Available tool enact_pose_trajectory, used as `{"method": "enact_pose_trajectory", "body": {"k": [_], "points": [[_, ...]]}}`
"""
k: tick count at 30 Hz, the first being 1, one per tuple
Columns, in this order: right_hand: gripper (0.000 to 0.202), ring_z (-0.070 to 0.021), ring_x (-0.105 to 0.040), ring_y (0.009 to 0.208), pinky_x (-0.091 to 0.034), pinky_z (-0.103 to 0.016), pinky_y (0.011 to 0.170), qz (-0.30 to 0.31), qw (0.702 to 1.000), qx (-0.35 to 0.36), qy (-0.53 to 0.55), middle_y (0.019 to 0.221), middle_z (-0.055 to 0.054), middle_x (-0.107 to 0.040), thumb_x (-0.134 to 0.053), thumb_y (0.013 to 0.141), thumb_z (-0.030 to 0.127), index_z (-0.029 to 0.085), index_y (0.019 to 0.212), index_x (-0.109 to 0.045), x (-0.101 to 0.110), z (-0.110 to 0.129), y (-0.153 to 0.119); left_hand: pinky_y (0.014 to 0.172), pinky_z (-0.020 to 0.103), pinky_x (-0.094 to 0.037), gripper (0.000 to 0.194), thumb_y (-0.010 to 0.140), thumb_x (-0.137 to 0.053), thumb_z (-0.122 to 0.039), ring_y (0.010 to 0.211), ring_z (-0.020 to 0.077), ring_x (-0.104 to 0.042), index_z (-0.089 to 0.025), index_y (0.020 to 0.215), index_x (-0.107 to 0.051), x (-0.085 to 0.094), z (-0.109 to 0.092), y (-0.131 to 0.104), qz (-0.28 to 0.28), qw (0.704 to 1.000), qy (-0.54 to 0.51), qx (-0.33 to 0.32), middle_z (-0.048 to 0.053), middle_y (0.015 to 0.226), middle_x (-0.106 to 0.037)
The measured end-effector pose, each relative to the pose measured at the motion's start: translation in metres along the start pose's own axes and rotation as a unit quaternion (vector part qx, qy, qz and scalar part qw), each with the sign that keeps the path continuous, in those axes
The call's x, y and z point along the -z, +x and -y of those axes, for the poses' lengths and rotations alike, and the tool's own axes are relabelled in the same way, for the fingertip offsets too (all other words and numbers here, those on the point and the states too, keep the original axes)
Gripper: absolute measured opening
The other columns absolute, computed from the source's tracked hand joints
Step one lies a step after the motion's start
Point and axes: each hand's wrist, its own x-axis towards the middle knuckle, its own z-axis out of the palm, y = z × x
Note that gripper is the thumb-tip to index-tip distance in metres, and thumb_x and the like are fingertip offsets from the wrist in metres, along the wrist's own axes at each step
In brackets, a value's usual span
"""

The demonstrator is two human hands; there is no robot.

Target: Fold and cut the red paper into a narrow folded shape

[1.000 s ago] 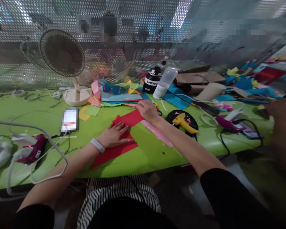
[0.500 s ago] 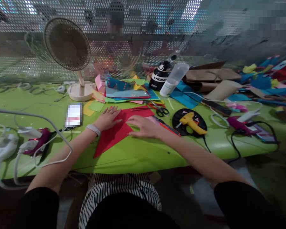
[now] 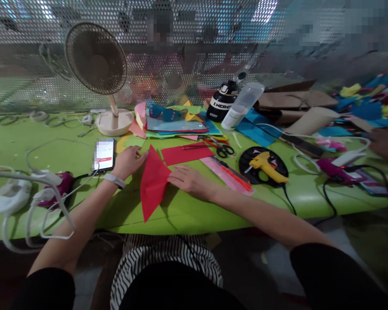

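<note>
A creased sheet of red paper (image 3: pixel 155 183) stands tilted up off the green tabletop in front of me. My right hand (image 3: pixel 189 181) pinches its right-hand corner between thumb and fingers. Just left of the sheet, my left hand (image 3: pixel 131 161), with a pale band on the wrist, hovers with loosely bent fingers apart; whether a fingertip touches the paper's edge I cannot tell. A second red paper piece (image 3: pixel 187 153) lies flat behind my right hand, partly under scissors (image 3: pixel 224 150). Pink paper strips (image 3: pixel 221 174) with a red-orange cutter (image 3: pixel 239 177) lie to its right.
A yellow glue gun (image 3: pixel 268 168) rests on a black round tray at right. Power sockets (image 3: pixel 56 189) with looping cables and a phone (image 3: pixel 104 155) are at left. Behind stand a fan (image 3: pixel 114 122), a black bottle (image 3: pixel 221 103) and stacked coloured paper (image 3: pixel 177 125). Another person's hand (image 3: pixel 386 144) shows far right.
The red sheet, flat under my left hand before, is now raised and tilted, its right corner in my right hand. My left hand has come off it to the left.
</note>
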Motion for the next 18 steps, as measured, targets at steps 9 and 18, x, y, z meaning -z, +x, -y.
{"method": "enact_pose_trajectory", "body": {"k": [9, 18], "points": [[0.031, -0.0188, -0.062, 0.104, -0.043, -0.046, 0.106, -0.022, 0.999, 0.017, -0.026, 0.108, -0.008, -0.07, -0.044, 0.095, 0.009, 0.019, 0.118, -0.062, 0.034, 0.002, -0.009, 0.058, 0.023, -0.053, 0.04, 0.076, -0.073, -0.053, 0.068, 0.0169, -0.069, -0.016, 0.09, -0.073, 0.009, -0.019, -0.018, 0.257, 0.801, -0.513, 0.169, 0.008, 0.086, -0.076], [0.048, -0.023, -0.032, 0.144, -0.027, -0.054, 0.117, 0.044, 0.999, 0.023, 0.019, 0.149, -0.011, -0.046, -0.049, 0.094, 0.02, 0.02, 0.142, -0.045, 0.034, -0.005, -0.014, 0.073, 0.028, -0.059, 0.017, 0.093, -0.06, -0.024, 0.077, 0.017, -0.072, -0.012, 0.099, -0.07, -0.015, -0.034, -0.016, 0.187, 0.676, -0.67, 0.243, 0.01, 0.093, -0.076]]}}
